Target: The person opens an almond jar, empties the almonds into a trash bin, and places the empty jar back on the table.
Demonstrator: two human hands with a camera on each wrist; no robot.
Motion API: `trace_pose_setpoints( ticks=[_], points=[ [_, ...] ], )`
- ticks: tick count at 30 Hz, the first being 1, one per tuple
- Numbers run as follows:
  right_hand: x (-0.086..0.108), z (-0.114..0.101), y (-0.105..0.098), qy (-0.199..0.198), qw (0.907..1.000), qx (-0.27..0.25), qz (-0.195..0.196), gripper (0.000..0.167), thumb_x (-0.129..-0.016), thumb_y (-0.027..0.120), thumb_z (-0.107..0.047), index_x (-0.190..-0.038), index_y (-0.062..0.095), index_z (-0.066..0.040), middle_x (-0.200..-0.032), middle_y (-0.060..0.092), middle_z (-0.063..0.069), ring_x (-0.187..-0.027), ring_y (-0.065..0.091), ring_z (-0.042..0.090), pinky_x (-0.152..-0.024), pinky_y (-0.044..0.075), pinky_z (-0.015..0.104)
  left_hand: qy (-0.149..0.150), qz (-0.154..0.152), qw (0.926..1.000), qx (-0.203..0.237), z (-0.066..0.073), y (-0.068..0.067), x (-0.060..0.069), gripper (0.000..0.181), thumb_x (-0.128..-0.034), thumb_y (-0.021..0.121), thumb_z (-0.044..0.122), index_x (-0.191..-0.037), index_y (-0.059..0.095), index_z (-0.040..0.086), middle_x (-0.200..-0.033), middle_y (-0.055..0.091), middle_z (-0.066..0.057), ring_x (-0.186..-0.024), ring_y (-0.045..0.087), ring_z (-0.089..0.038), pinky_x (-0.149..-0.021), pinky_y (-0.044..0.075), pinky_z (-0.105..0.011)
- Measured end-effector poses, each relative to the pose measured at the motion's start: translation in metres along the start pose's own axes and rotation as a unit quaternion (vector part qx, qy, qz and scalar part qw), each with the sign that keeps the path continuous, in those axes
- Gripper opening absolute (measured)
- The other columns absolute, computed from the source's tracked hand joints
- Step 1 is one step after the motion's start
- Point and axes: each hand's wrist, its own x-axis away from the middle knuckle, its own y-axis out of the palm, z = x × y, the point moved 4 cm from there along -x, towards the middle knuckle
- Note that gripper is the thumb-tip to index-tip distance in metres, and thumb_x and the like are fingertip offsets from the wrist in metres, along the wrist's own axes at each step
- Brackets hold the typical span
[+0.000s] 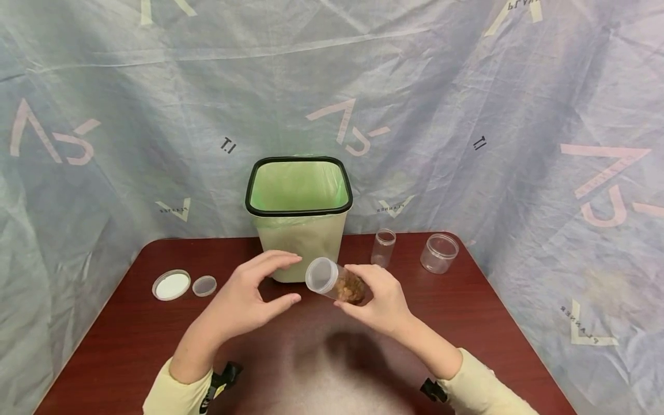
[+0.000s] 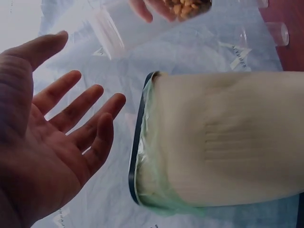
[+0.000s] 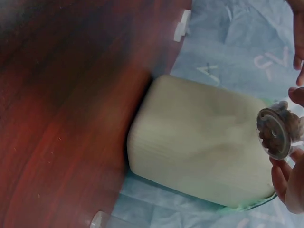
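My right hand (image 1: 383, 298) grips a clear plastic jar (image 1: 332, 278) between thumb and fingers. The jar is tilted, its translucent lid (image 1: 320, 275) turned to the left. Small brown pieces (image 2: 187, 8), like nuts or dry kibble, have gathered at its base end. In the right wrist view the round jar bottom (image 3: 274, 134) shows with pieces behind it. To the left of the lid, my left hand (image 1: 244, 300) is held in the air, fingers and thumb spread apart, touching nothing. Its palm and fingers are plain in the left wrist view.
Behind the hands stands a beige bin (image 1: 327, 236) with a black rim and green liner. Right of it are a narrow clear jar (image 1: 383, 248) and a wide clear jar (image 1: 438, 253). Two round lids, a larger (image 1: 172, 285) and a smaller (image 1: 204, 286), lie at the left on the red-brown table (image 1: 467, 323).
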Motion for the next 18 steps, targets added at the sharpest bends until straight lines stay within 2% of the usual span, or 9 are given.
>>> trace_pose_setpoints(
  ticks=[4, 10, 14, 18],
  points=[
    [0.004, -0.001, 0.006, -0.012, 0.9998, 0.010, -0.015, 0.066, -0.062, 0.090, -0.033, -0.120, 0.066, -0.010, -0.108, 0.068, -0.001, -0.095, 0.063, 0.015, -0.081, 0.049, 0.033, 0.013, -0.026, 0.9996, 0.002, 0.002, 0.010, 0.002, 0.061, -0.0770, 0.084, 0.027, -0.132, 0.059, 0.017, -0.129, 0.056, 0.005, -0.119, 0.053, -0.013, -0.099, 0.041, -0.028],
    [0.006, -0.003, 0.009, -0.024, 0.9990, 0.023, -0.031, 0.066, -0.063, 0.089, -0.034, -0.122, 0.065, -0.012, -0.109, 0.068, -0.002, -0.095, 0.063, 0.015, -0.081, 0.049, 0.034, 0.016, -0.058, 0.9982, -0.002, 0.003, 0.018, 0.004, 0.067, -0.0742, 0.086, 0.027, -0.134, 0.058, 0.017, -0.130, 0.054, 0.006, -0.118, 0.053, -0.012, -0.098, 0.042, -0.030],
    [0.005, -0.004, 0.009, -0.035, 0.9982, 0.032, -0.038, 0.067, -0.062, 0.089, -0.033, -0.121, 0.066, -0.012, -0.109, 0.068, -0.001, -0.095, 0.063, 0.015, -0.082, 0.049, 0.034, 0.010, -0.066, 0.9976, -0.019, 0.003, 0.022, 0.005, 0.068, -0.0730, 0.087, 0.027, -0.134, 0.058, 0.019, -0.131, 0.053, 0.007, -0.117, 0.054, -0.011, -0.096, 0.045, -0.032],
    [0.004, -0.007, 0.009, -0.041, 0.9973, 0.043, -0.043, 0.067, -0.061, 0.090, -0.032, -0.121, 0.066, -0.013, -0.108, 0.068, -0.003, -0.093, 0.062, 0.015, -0.080, 0.048, 0.034, 0.019, -0.063, 0.9974, -0.029, 0.001, 0.026, 0.006, 0.069, -0.0715, 0.088, 0.026, -0.133, 0.059, 0.019, -0.130, 0.053, 0.007, -0.114, 0.055, -0.010, -0.093, 0.047, -0.030]
  ],
)
